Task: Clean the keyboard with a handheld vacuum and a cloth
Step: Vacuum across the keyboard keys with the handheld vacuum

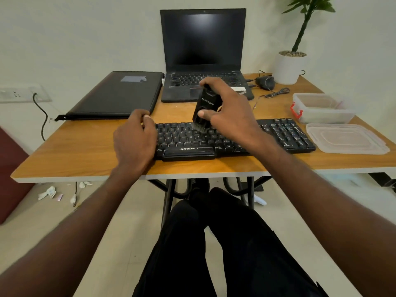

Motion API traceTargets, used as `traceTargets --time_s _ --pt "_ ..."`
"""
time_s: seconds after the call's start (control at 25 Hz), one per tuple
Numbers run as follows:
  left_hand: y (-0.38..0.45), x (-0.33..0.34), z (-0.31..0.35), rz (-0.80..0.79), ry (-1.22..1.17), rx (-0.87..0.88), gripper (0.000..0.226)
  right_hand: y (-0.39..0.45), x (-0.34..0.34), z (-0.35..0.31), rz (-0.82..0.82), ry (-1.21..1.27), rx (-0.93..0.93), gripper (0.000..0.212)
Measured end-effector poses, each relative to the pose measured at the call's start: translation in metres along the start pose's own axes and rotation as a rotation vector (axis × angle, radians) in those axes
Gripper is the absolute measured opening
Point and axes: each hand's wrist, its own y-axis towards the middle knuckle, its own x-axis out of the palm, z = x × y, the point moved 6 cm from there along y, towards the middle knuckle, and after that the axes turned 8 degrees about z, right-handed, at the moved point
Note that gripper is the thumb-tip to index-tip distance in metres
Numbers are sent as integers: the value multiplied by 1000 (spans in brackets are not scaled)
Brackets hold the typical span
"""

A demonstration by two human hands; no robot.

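A black keyboard (282,133) lies across the front of the wooden table (85,151). My right hand (231,112) grips a small black handheld vacuum (205,103) upright, its brush tip touching the upper key rows near the keyboard's middle. My left hand (135,138) holds the keyboard's left end, fingers curled over its far corner and covering the leftmost keys. No cloth is visible.
An open laptop (203,50) with a dark screen stands behind the keyboard, with a black laptop sleeve (115,95) to its left. A mouse (265,82) with cable, a potted plant (289,65), a clear plastic box (321,108) and its lid (345,138) sit at the right.
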Motion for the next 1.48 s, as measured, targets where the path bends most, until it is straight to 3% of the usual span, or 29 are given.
traceTargets --time_s 0.2,0.36,0.52,0.68,0.8,1.0,1.04,1.12,1.2,1.4,1.48 --pt "6 4 -41 -187 -467 -420 31 8 73 -39 -27 225 5 66" --pt "8 5 -32 -138 -258 -235 36 14 107 -53 -118 317 20 67" --pt "12 10 -34 -138 -178 -183 37 16 83 -44 -218 38 -92 68" --pt "11 10 -31 -142 -138 -170 39 13 36 -12 -259 -99 -54 68" --pt "11 13 -30 -156 -124 -154 39 4 -1 14 -221 -138 3 67" --pt "9 12 -25 -151 -74 -109 41 -5 -54 34 30 -613 85 69" --pt "9 11 -25 -148 -70 -103 41 -6 -56 31 75 -603 72 69" --pt "10 12 -26 -142 -71 -100 42 -6 -48 25 100 -347 52 68" --pt "11 11 -28 -139 -61 -101 43 -4 -37 24 38 -152 51 70" --pt "10 12 -28 -120 -50 -104 42 20 -33 20 -121 -679 8 66" --pt "12 13 -34 -194 -125 -137 43 30 -21 0 -152 -594 -23 65"
